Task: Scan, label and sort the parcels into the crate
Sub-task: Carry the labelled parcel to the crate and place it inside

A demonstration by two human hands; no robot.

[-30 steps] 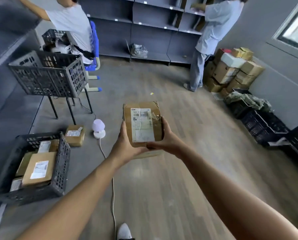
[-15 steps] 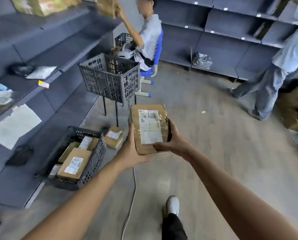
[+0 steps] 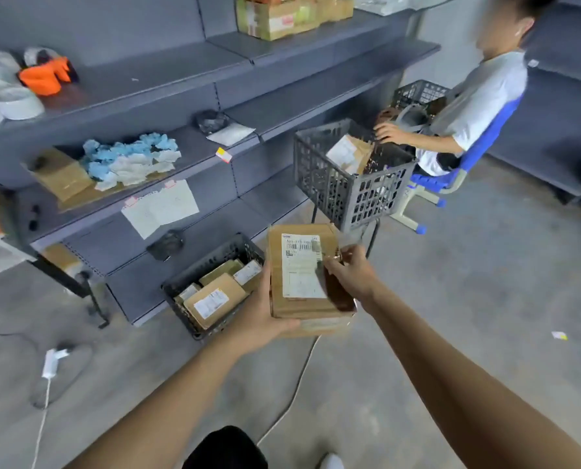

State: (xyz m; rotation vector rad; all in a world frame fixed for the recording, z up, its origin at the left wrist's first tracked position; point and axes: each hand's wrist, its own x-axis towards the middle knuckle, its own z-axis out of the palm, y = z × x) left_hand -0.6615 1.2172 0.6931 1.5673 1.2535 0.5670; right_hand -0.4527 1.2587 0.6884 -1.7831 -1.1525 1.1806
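So the person is holding a brown cardboard parcel up in front of them with both hands, label side facing up, and it's hanging in the air just to the right of the black crate that's sitting on the floor against the bottom shelf. The left hand is cupping the parcel from the lower left corner, thumb lying across the top edge there, and the rest of its fingers are going underneath, so I can't tell how they're lying. The right hand is gripping the right side, fingers bent and bunched together over the top face, fingertips touching the right edge of the white label. It's blurry there, so I can't tell if they're actually pinching the label or just pressing on it. The crate is already holding a few labelled boxes lying flat. Behind the parcel a grey basket is standing up on thin legs with another box inside, and a seated person on a blue chair is reaching a hand toward it. The grey shelves on the left are carrying a pile of blue and white gloves, and a sheet of paper is hanging taped to one edge. A white cable is running across the floor under the arms.
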